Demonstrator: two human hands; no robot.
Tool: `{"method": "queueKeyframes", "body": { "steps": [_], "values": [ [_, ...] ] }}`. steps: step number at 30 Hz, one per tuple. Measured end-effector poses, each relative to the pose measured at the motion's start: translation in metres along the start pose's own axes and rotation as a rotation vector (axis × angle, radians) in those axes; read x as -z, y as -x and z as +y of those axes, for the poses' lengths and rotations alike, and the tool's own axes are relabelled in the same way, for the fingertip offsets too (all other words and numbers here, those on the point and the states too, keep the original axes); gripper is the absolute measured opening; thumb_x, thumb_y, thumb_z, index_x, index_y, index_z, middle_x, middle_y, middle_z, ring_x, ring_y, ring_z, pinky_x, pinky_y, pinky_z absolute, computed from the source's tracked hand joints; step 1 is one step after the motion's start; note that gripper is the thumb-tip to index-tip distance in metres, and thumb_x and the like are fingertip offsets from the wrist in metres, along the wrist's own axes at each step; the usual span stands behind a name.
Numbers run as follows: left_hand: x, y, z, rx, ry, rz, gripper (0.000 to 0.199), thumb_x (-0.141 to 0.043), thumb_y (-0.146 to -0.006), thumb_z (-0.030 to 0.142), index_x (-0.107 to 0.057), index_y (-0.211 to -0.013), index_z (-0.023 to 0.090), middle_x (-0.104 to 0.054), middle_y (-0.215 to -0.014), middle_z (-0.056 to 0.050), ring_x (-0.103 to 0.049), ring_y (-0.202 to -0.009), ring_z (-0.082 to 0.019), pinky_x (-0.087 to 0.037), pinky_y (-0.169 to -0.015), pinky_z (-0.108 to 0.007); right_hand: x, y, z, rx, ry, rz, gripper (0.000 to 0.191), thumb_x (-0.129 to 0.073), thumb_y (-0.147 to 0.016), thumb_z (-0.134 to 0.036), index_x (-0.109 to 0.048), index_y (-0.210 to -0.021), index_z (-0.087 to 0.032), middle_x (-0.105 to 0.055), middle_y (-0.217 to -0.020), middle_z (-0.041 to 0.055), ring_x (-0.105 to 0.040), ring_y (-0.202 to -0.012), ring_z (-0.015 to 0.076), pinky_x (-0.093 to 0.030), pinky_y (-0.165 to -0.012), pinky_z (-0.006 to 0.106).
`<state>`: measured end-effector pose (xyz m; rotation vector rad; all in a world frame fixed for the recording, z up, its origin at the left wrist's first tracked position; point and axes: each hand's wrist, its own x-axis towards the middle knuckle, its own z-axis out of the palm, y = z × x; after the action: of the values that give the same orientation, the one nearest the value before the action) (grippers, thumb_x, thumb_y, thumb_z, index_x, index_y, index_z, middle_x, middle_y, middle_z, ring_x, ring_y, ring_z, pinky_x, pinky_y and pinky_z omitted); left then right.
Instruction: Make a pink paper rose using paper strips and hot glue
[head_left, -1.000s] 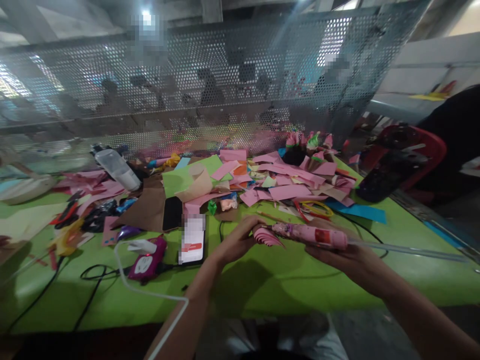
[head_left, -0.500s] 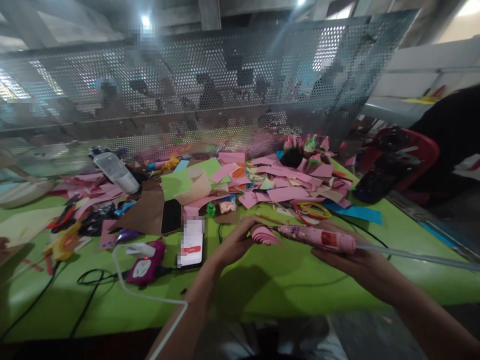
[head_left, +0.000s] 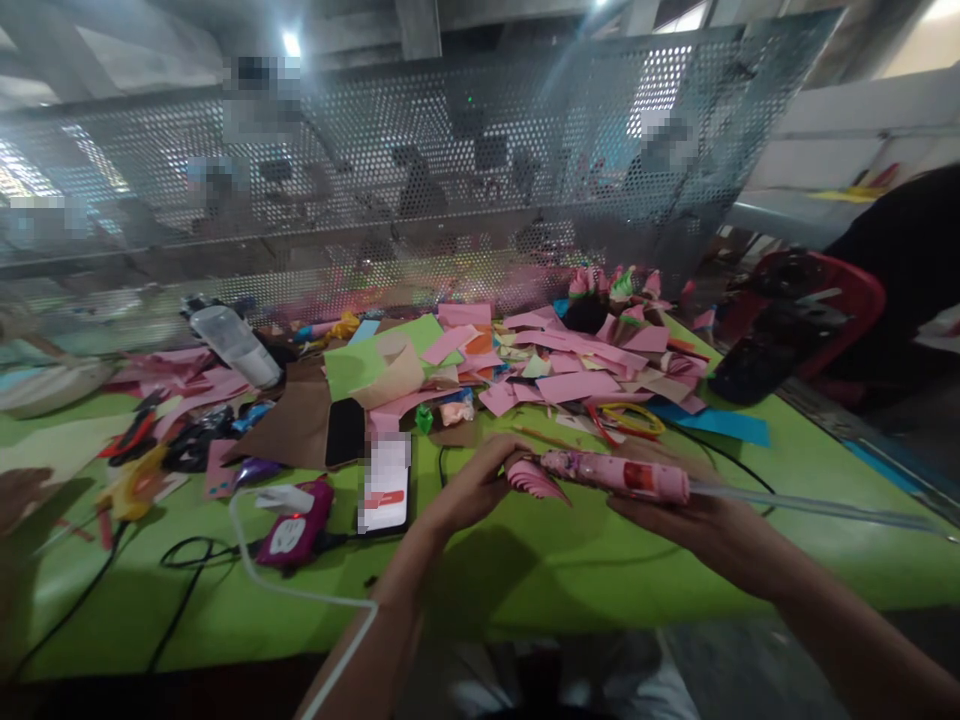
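Note:
My left hand (head_left: 491, 477) is closed on a pink rolled paper piece (head_left: 538, 480) with curved, layered edges. In my right hand (head_left: 690, 520) is a pink glue gun (head_left: 622, 474), held sideways with its front end pointing left. A long clear glue stick (head_left: 817, 502) sticks out of its rear. The front of the gun meets the top of the paper piece; whether the nozzle touches it cannot be made out. My right fingers lie under the gun body, and its handle is hidden.
Pink paper strips (head_left: 577, 388) and a green sheet (head_left: 375, 360) cover the back of the green table (head_left: 600, 600). A phone (head_left: 386, 485), a purple power socket (head_left: 298, 525) with cables and a yellow glue gun (head_left: 135, 485) lie left. Another person's hand (head_left: 22, 495) is at far left.
My right hand and the glue gun have moved left, bringing its front up to the paper piece. The paper piece has tilted slightly. At far left, the other person's hand has come further into view.

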<state>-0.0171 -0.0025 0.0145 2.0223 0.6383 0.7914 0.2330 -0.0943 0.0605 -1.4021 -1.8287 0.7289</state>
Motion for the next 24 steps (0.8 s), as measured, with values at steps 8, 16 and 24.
{"method": "queueKeyframes", "body": {
  "steps": [8,16,24],
  "values": [
    [0.000,0.000,-0.001,-0.011,-0.001,0.012,0.017,-0.055,-0.091,0.017,-0.059,-0.107,0.019,-0.062,-0.109,-0.009,-0.054,-0.104,-0.022,-0.041,-0.094,-0.034,0.006,0.000,0.001,0.033,0.041,-0.055,0.027,-0.059,-0.088,-0.049,-0.073,-0.092,-0.026,-0.074,-0.085,0.0057,-0.066,-0.104,0.0314,-0.055,-0.093,0.042],
    [0.001,0.000,-0.001,-0.021,0.063,0.033,0.016,-0.055,-0.092,0.021,-0.058,-0.107,0.021,-0.061,-0.109,-0.009,-0.054,-0.103,-0.023,-0.041,-0.094,-0.036,0.012,0.005,-0.005,0.034,0.074,-0.026,0.028,-0.058,-0.089,-0.048,-0.074,-0.099,-0.027,-0.072,-0.096,0.0079,-0.064,-0.106,0.0339,-0.057,-0.085,0.040],
    [0.002,0.000,0.000,-0.002,0.097,0.046,0.014,-0.056,-0.091,0.022,-0.058,-0.105,0.020,-0.060,-0.107,-0.008,-0.053,-0.102,-0.022,-0.040,-0.093,-0.035,0.007,0.006,0.011,-0.088,-0.179,-0.003,0.042,-0.065,-0.083,-0.056,-0.074,-0.109,-0.025,-0.073,-0.111,0.0089,-0.065,-0.110,0.0333,-0.052,-0.099,0.049]
  ]
}}
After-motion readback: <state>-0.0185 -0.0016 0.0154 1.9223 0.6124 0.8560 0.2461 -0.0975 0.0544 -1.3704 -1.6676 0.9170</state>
